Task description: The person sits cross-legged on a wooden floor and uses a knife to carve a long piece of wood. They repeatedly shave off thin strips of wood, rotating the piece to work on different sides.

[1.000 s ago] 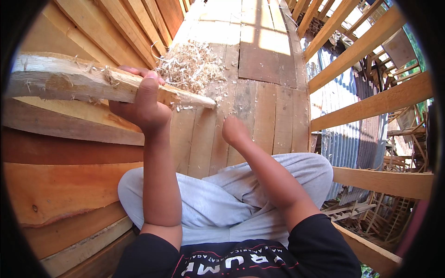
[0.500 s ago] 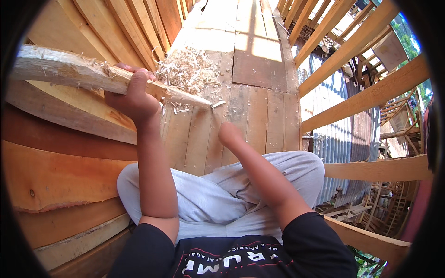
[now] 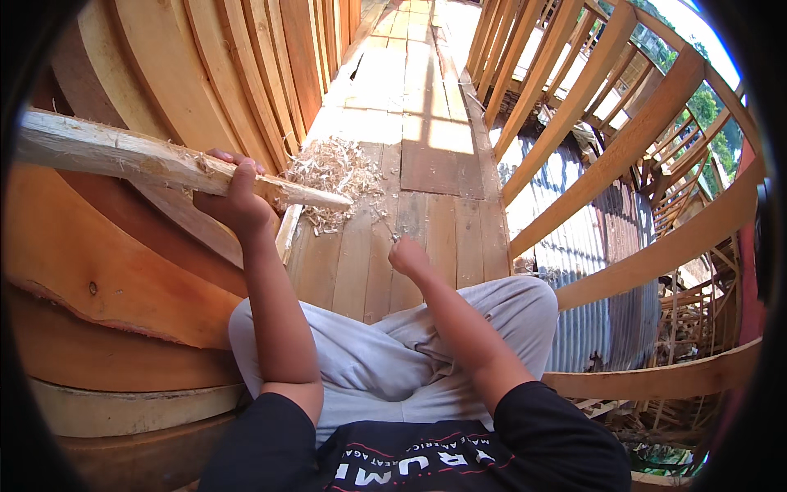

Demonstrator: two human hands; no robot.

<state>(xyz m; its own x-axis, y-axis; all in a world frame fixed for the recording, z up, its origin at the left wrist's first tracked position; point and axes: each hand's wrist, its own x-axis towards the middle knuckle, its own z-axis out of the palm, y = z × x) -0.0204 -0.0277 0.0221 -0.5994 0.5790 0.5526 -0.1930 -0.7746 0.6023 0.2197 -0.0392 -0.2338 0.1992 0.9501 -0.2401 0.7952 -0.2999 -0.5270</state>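
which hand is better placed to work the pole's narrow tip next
Likely the right hand: it's closed near the narrow tip, seemingly around a thin tool, while the left hand grips the wooden pole.

The stick at left is pale raw wood, matt and rough with frayed fibres; the shavings are thin, curled wood. Matt wooden floor planks, smoother orange boards at left, ridged metal sheets at right, soft grey cloth trousers.
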